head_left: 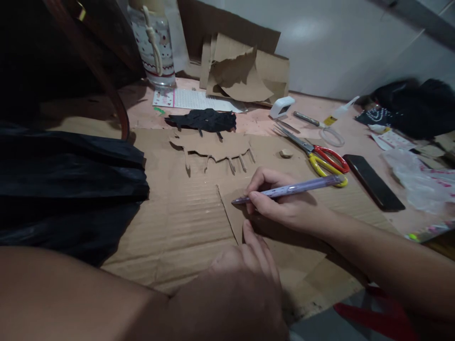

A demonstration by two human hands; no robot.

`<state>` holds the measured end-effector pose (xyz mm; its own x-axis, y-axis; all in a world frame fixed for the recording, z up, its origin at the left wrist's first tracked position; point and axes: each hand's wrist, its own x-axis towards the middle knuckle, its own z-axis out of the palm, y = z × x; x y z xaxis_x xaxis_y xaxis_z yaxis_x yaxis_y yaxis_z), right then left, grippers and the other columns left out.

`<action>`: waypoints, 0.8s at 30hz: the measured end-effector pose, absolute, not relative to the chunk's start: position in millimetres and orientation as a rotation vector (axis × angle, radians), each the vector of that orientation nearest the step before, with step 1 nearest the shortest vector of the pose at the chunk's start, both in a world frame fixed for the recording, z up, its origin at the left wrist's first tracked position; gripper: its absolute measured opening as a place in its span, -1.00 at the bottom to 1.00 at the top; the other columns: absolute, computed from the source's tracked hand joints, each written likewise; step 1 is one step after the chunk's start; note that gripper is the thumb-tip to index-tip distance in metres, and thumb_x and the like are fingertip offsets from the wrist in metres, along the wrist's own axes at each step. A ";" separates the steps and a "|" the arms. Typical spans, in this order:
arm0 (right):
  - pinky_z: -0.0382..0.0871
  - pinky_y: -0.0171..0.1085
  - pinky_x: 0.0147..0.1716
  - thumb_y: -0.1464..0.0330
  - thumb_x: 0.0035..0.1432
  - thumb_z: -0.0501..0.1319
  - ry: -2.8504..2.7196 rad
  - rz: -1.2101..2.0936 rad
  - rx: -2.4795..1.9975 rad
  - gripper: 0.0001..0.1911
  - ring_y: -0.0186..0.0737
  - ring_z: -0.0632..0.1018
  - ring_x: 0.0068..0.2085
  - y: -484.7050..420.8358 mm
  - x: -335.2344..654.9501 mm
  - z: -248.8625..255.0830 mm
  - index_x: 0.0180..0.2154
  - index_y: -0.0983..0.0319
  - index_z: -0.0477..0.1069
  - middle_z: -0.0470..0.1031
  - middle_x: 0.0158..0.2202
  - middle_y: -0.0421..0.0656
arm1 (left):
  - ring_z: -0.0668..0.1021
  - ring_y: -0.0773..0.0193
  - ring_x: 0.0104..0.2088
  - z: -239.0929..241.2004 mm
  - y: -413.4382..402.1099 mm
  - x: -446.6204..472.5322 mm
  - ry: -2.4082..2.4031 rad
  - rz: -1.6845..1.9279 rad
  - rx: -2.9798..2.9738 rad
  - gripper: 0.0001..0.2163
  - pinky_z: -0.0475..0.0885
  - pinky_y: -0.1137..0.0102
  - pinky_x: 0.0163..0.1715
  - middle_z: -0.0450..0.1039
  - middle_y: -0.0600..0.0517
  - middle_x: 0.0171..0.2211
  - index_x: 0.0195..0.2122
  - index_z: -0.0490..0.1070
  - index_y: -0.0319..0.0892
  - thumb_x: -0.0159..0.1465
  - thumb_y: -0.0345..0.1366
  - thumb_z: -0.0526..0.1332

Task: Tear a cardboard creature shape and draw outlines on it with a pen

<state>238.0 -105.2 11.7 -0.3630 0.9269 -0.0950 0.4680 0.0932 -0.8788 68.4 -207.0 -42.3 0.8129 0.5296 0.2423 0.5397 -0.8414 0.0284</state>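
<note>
My right hand (277, 199) is closed around a purple pen (298, 187), its tip at the surface of a piece of cardboard (277, 246) near its left edge. Just below, my left hand (245, 270) lies on the same piece, fingers extended and partly overlapping, with nothing seen in them. This piece rests on a larger corrugated cardboard sheet (170, 208). Beyond my hands lies a cardboard cutout (213, 146) with a jagged lower edge and several thin legs. A black cutout (202, 120) of similar shape sits behind it.
Scissors (313, 154) with red and yellow handles and a dark phone (373, 182) lie to the right. A bottle (152, 47) and cardboard scraps (245, 71) stand at the back. Black pleated material (67, 184) covers the left side. A glue bottle (341, 111) lies at the back right.
</note>
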 end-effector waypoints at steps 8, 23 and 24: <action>0.29 -0.37 -0.54 0.39 0.19 0.22 -1.860 1.271 -1.414 -0.88 -0.32 0.45 -0.50 -106.3 237.3 17.4 -0.39 0.15 0.30 0.47 -0.50 -0.27 | 0.54 0.04 -0.52 -24.9 -186.0 64.6 -0.846 -0.576 -2.760 -0.52 0.26 0.15 -0.61 0.63 -0.41 -0.11 -0.07 0.67 -0.41 0.29 -0.16 0.07; 0.28 -0.36 -0.52 0.40 0.14 0.19 -1.901 1.248 -1.470 -0.89 -0.31 0.44 -0.47 -106.3 238.7 19.4 -0.42 0.16 0.29 0.45 -0.51 -0.26 | 0.61 0.10 -0.46 -28.5 -189.5 66.4 -0.882 -0.424 -2.784 -0.38 0.27 0.34 -0.58 0.62 -0.46 -0.11 -0.02 0.58 -0.48 0.38 0.07 0.05; 0.27 -0.36 -0.54 0.40 0.14 0.19 -1.904 1.253 -1.475 -0.89 -0.31 0.44 -0.48 -106.4 238.7 19.8 -0.42 0.16 0.29 0.44 -0.51 -0.26 | 0.61 0.10 -0.48 -29.2 -189.9 67.3 -0.906 -0.420 -2.769 -0.34 0.27 0.34 -0.59 0.63 -0.45 -0.13 -0.03 0.59 -0.47 0.40 0.10 -0.01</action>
<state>238.7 -106.4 19.8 -0.3463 0.9190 -0.1885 0.5368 0.0293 -0.8432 67.3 -189.9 -29.2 0.7721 0.5452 0.3266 0.6014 -0.7929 -0.0980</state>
